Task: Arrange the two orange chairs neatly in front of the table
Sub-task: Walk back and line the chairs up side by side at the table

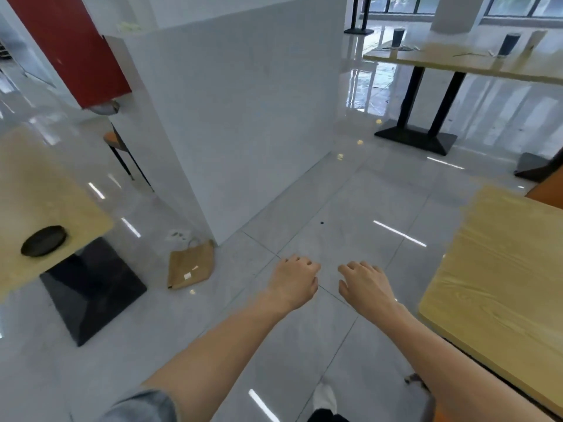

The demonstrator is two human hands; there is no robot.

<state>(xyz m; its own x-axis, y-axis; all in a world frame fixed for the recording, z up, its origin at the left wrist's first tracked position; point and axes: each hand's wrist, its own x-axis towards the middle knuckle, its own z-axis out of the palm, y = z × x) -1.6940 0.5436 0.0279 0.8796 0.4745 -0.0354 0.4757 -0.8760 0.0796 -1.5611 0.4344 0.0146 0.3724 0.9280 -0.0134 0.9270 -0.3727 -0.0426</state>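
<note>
Over the shiny floor, both hands reach out side by side. Left hand and right hand hold nothing, fingers loosely curled. One orange chair peeks out behind the white wall, far left. Another orange chair shows past the far edge of the wooden counter on the right. A brown paper bag lies on the floor.

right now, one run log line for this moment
phase: approach | left hand: empty | right hand: empty | orange chair: partly visible behind white pillar | chairs: not yet touched
</note>
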